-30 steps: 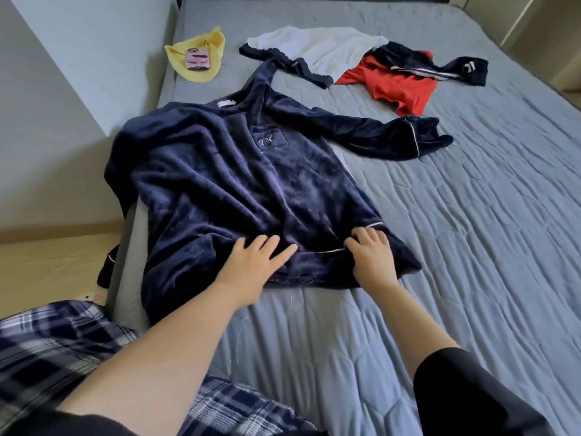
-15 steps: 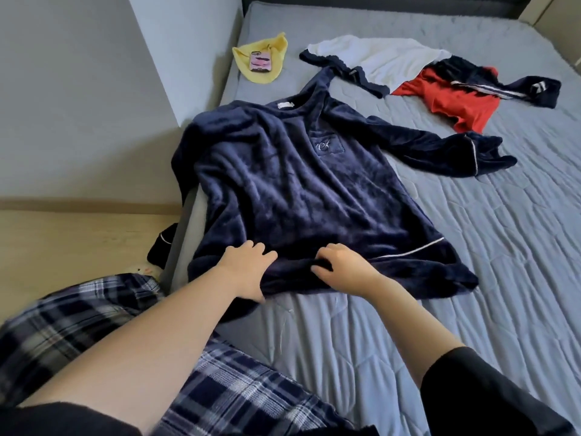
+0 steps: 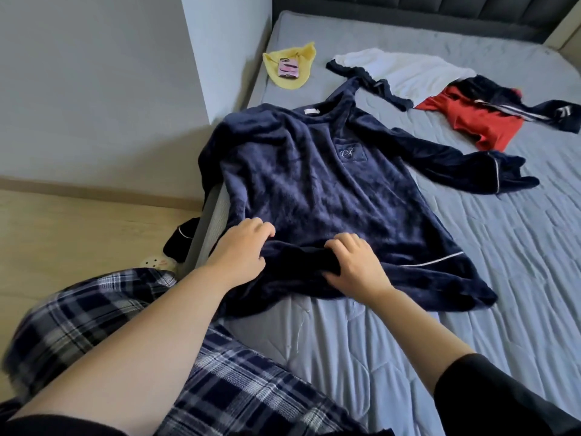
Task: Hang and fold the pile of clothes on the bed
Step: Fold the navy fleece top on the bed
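Note:
A navy fleece top (image 3: 314, 184) lies spread front-up on the grey bed (image 3: 471, 278), its left side hanging over the bed's edge and one sleeve stretched to the right. My left hand (image 3: 242, 250) grips the bunched hem near the bed's left edge, fingers curled into the fabric. My right hand (image 3: 355, 265) grips the same hem fold a little to the right. Farther back lie a white garment (image 3: 405, 70) with a dark trim, a red garment (image 3: 474, 121) and a dark striped piece (image 3: 534, 105).
A yellow cloth (image 3: 292, 66) with a pink phone (image 3: 287, 68) on it sits at the bed's far left corner. A grey wall (image 3: 110, 89) and wood floor (image 3: 78, 228) lie left of the bed. My plaid-trousered knee (image 3: 110, 309) rests at the bed's near edge.
Both hands went from lying flat on the hem to curling round it, bunching the fabric. The right hand shifted left toward the left hand. The view swung left.

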A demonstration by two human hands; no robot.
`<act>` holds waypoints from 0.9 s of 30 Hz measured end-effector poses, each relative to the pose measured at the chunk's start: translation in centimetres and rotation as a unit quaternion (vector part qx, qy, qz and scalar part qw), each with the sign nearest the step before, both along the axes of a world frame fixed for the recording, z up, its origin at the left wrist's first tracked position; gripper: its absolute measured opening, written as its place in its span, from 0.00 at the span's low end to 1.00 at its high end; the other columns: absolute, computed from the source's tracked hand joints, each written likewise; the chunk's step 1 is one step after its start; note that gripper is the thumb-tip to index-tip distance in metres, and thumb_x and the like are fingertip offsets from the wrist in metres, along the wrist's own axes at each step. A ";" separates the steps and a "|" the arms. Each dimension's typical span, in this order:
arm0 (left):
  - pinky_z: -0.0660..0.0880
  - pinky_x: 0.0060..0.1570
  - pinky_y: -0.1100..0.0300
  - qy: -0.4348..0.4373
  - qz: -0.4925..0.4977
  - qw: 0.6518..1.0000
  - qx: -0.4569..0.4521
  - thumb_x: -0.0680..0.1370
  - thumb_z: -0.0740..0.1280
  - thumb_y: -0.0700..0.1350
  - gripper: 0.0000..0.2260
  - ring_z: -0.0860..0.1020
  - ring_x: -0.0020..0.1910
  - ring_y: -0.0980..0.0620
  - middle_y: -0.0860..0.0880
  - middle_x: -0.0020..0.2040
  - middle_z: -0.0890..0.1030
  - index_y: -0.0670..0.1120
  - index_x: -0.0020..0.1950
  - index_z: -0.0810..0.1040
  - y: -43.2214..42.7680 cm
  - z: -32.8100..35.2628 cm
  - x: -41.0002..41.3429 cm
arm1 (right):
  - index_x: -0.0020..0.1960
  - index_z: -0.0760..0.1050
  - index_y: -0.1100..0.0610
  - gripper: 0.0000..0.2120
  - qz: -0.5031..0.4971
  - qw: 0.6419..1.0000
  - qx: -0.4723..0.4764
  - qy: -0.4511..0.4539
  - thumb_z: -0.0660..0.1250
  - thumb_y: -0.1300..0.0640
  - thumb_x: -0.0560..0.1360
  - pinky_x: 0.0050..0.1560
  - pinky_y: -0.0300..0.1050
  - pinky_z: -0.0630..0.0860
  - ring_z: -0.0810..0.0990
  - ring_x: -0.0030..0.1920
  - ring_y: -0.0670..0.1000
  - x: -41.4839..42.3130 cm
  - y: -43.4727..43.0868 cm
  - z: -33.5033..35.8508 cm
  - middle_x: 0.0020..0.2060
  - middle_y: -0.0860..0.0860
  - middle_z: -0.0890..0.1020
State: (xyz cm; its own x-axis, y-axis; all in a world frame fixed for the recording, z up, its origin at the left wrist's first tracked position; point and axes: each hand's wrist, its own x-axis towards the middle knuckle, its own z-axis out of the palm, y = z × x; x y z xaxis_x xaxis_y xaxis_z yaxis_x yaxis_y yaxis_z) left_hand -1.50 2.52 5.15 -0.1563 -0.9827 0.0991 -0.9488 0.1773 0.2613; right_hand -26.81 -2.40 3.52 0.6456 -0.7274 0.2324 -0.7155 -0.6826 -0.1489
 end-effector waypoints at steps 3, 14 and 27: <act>0.70 0.43 0.56 -0.067 -0.055 0.996 -0.012 0.71 0.67 0.41 0.18 0.72 0.50 0.49 0.51 0.52 0.71 0.48 0.60 0.70 0.2 -0.1 -1.7 | 0.56 0.77 0.60 0.33 -0.021 0.996 -0.040 0.074 0.79 0.49 0.54 0.42 0.51 0.75 0.77 0.44 0.59 0.4 1.0 -1.0 0.46 0.56 0.77; 0.67 0.35 0.56 0.074 0.001 0.988 0.136 0.72 0.59 0.39 0.07 0.72 0.36 0.47 0.53 0.31 0.73 0.51 0.37 0.71 0.7 0.8 -2.2 | 0.48 0.72 0.62 0.19 0.012 0.995 -0.090 -0.045 0.67 0.70 0.58 0.38 0.48 0.66 0.72 0.33 0.57 2.2 1.0 0.1 0.35 0.55 0.75; 0.61 0.32 0.56 0.031 -0.034 0.960 0.275 0.77 0.54 0.44 0.15 0.65 0.32 0.48 0.49 0.29 0.67 0.45 0.31 0.62 0.5 -0.1 -3.8 | 0.48 0.74 0.56 0.10 -0.108 0.964 0.050 0.238 0.64 0.65 0.69 0.48 0.47 0.68 0.72 0.49 0.56 -5.2 0.4 -0.9 0.47 0.53 0.73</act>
